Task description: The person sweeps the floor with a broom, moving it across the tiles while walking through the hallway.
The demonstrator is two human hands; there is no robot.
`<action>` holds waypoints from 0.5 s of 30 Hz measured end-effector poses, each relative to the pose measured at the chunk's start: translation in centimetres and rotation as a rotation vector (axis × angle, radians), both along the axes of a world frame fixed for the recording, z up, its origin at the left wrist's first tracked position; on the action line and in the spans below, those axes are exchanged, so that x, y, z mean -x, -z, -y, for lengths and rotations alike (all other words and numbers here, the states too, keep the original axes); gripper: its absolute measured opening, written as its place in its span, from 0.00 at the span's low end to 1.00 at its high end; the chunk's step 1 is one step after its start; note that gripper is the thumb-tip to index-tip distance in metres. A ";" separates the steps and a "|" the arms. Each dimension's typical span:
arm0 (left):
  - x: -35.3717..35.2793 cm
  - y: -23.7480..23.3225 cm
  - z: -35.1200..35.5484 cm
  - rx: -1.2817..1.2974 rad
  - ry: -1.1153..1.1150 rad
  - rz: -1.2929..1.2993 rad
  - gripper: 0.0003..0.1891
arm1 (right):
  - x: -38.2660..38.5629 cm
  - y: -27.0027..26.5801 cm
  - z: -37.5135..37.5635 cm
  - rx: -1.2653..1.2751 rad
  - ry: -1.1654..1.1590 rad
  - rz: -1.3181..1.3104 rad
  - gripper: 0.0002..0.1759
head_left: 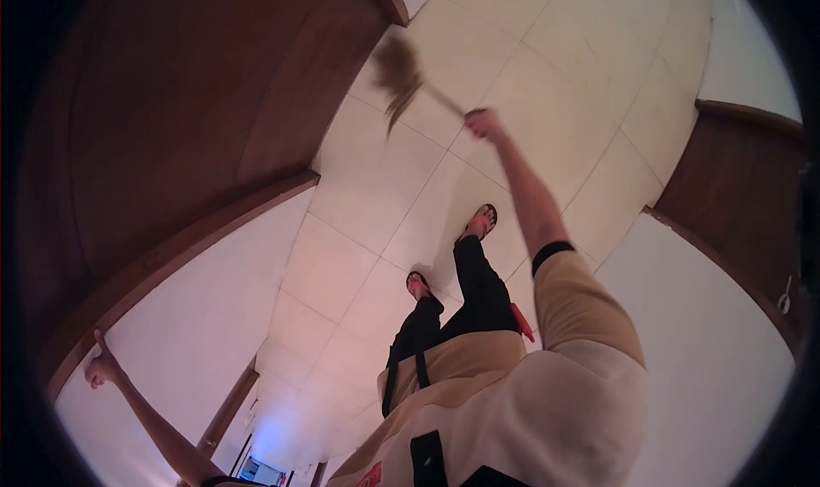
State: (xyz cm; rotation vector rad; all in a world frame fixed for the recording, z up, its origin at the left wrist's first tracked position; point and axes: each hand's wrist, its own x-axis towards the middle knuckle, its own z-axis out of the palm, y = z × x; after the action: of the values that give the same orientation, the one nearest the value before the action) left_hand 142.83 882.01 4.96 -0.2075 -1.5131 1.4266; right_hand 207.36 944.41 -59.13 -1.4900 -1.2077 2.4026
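My right hand (484,124) is wrapped round the handle of a short broom (398,67), held out ahead of me over the floor. Its brown bristles are blurred by motion and fan out near the foot of the dark door, with one tuft trailing downward. Far to the left, my left hand (102,369) is raised beside the wooden door frame (184,252). One digit sticks up along the frame while the other fingers curl in, and nothing shows in them.
Pale tiles cover the corridor floor (350,201), where my sandalled feet (481,222) stand apart. A large brown door (196,77) lines the left side, and another brown door (735,184) with a metal handle (784,296) is on the right. A red item (522,323) hangs at my hip.
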 end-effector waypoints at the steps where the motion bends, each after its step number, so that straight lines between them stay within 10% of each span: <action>1: -1.3 0.2 -1.1 -0.103 0.018 0.066 0.66 | -0.5 -2.2 -3.2 -0.159 0.084 0.264 0.01; 6: -5.1 0.8 -4.4 -0.388 0.163 0.201 0.68 | -6.2 -9.0 -6.0 -0.597 0.497 0.418 0.16; 15: -6.5 1.2 -6.1 -0.513 0.180 0.294 0.68 | -10.4 -21.7 17.5 0.134 0.116 0.133 0.18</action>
State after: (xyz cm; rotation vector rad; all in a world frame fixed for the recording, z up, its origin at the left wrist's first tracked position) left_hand 149.29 888.06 3.76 -0.2360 -1.9939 0.8550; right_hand 217.79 926.87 -37.44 -1.7311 -0.9683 2.3842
